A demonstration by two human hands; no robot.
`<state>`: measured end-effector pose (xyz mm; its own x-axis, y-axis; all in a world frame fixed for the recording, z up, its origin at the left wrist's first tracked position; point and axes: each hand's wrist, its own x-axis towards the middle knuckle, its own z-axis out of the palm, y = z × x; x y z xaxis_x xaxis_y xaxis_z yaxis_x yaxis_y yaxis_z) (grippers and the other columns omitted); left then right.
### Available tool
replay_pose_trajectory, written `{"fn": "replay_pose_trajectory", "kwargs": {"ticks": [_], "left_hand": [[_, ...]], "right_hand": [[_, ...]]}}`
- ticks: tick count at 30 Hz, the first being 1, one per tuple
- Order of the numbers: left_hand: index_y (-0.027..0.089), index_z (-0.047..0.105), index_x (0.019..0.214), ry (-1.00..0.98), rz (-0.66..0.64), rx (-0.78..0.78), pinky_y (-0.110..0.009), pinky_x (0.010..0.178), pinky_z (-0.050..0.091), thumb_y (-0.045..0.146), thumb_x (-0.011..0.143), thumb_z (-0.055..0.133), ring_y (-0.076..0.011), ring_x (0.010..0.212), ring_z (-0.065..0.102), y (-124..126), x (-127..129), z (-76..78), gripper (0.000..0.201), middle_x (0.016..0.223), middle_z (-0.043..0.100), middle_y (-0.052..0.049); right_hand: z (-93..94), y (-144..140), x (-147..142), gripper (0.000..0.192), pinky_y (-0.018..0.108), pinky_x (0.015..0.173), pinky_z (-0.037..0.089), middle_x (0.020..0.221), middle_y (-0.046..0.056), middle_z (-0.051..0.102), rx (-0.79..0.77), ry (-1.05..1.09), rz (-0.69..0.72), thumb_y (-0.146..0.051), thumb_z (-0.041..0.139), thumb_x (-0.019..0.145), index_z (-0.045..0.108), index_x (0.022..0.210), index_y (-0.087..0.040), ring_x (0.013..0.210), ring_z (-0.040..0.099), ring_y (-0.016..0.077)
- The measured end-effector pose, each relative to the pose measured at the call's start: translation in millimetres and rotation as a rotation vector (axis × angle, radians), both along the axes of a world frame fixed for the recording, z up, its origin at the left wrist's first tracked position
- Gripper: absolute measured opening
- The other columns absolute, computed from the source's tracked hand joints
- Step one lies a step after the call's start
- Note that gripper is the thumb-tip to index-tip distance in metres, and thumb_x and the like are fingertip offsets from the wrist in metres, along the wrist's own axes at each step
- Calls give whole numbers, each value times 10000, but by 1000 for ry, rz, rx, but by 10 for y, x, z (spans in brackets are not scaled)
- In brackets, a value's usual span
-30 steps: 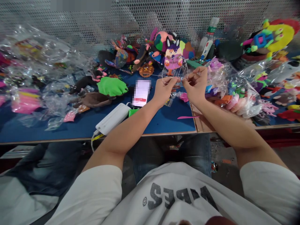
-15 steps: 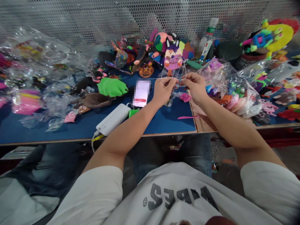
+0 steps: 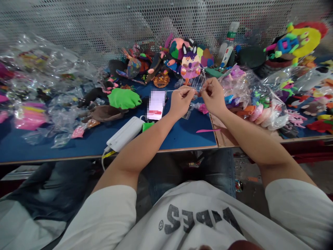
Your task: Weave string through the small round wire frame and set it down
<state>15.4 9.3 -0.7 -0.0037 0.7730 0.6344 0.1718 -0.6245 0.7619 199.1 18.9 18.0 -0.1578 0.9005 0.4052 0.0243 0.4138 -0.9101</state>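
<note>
My left hand (image 3: 180,102) is closed in a pinch on a thin white string (image 3: 168,91), whose end sticks out to the left past the knuckles. Close beside it, my right hand (image 3: 214,98) has its thumb and fingers bent together on the same string. Loops of string rise above both hands, in front of a clay figure (image 3: 191,64) with a purple-and-cream head and black ears. Small clear bags and a pink piece (image 3: 203,108) lie below the fingers, partly covered. The exact crossing of the string between the fingertips is too fine to make out.
A phone (image 3: 156,106) and a white power bank (image 3: 125,133) lie left of my hands. A pink plastic knife (image 3: 208,131) rests near the table edge. Bagged clay (image 3: 30,116) and several clay models fill both sides. A bottle (image 3: 230,38) stands behind, before a perforated metal panel (image 3: 104,21).
My right hand has shifted slightly left, nearer my left hand, and its fingers are more curled. The left hand stays nearly in place. The string loops have changed shape a little.
</note>
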Motion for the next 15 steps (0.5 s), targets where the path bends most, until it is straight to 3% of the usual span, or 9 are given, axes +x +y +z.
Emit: {"fn": "replay_pose_trajectory", "kwargs": {"ticks": [4,9,12,15], "left_hand": [[228,815,831,12,15,-22,-309,811,601,432,1089,672,-166,885,756,27,-11,-22,359,939,805,-46],[233,817,801,6,32,-31,-320,842,610,358,1073,676,-181,926,766,50,-28,-36,330,922,815,-43],[234,819,798,-18,28,-26,-323,841,608,350,1068,681,-186,933,772,58,-28,-38,324,911,809,-41],[230,813,780,-39,46,-23,-320,808,603,359,1061,694,-188,917,767,55,-24,-28,331,900,800,-43]], "right_hand": [[-15,28,-46,197,410,794,636,813,9,725,-93,65,-55,-353,836,913,675,999,-281,860,784,237],[73,0,-16,168,318,651,608,876,33,812,-367,169,117,-321,842,859,748,979,-253,803,810,209],[140,-37,3,203,299,647,625,891,30,823,-485,241,212,-293,857,822,749,987,-247,811,812,196],[155,-54,-13,193,305,721,665,931,28,828,-498,304,224,-252,859,799,748,957,-241,825,802,176]]}}
